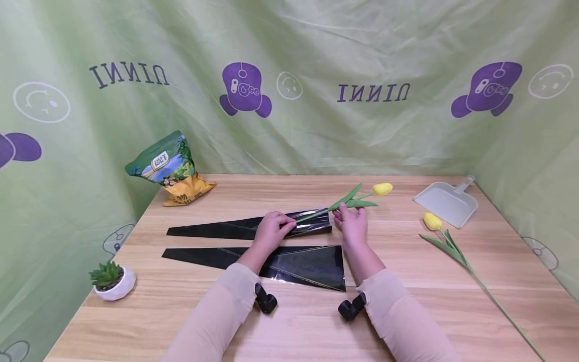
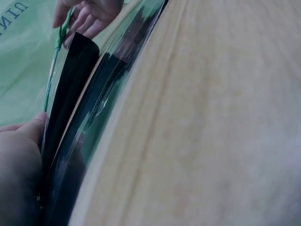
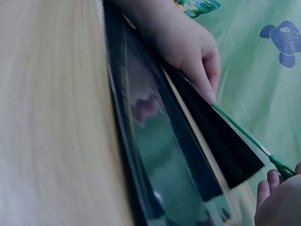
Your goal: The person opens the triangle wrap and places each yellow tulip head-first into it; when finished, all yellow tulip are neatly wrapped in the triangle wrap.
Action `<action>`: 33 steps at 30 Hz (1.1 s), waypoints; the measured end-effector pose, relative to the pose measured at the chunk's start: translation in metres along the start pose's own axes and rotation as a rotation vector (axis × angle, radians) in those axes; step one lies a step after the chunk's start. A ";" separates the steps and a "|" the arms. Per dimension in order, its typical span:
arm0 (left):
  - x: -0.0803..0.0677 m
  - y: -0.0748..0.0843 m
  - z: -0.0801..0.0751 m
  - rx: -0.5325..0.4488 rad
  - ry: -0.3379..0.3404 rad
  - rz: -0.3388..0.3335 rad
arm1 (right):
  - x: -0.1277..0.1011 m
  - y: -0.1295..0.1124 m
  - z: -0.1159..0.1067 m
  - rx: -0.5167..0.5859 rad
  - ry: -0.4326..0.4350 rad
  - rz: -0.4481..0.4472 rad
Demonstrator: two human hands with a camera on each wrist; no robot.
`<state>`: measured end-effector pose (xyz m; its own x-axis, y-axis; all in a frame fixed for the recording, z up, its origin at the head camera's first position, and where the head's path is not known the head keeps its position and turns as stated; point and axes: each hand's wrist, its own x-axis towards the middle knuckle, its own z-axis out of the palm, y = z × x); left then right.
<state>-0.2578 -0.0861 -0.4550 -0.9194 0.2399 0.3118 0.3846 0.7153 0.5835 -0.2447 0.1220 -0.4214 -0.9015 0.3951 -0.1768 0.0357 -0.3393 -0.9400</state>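
A yellow artificial tulip (image 1: pixel 382 189) with green leaves lies across the wide end of the farther black flower sleeve (image 1: pixel 217 230). My left hand (image 1: pixel 273 229) pinches its stem (image 3: pixel 242 129) over that sleeve, as the right wrist view also shows. At the base of the leaves, my right hand (image 1: pixel 352 226) holds the tulip between thumb and fingers. In the left wrist view, the right hand (image 2: pixel 96 16) is beyond the sleeve's mouth. A second black sleeve (image 1: pixel 307 264), flat and glossy, lies nearer, under my left forearm.
Another yellow tulip (image 1: pixel 432 221) lies at the right, its long stem running to the front edge. Behind it is a grey dustpan (image 1: pixel 448 201). A potted succulent (image 1: pixel 115 286) stands at the left, and a green and yellow bag (image 1: pixel 174 171) at the back left.
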 end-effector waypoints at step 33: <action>-0.001 0.000 0.000 0.011 0.005 -0.011 | 0.020 -0.031 -0.036 0.006 0.135 -0.007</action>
<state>-0.2564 -0.0860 -0.4556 -0.9232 0.2283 0.3091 0.3731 0.7252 0.5787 -0.2483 0.1715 -0.4061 -0.8355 0.5085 -0.2084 0.0270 -0.3408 -0.9397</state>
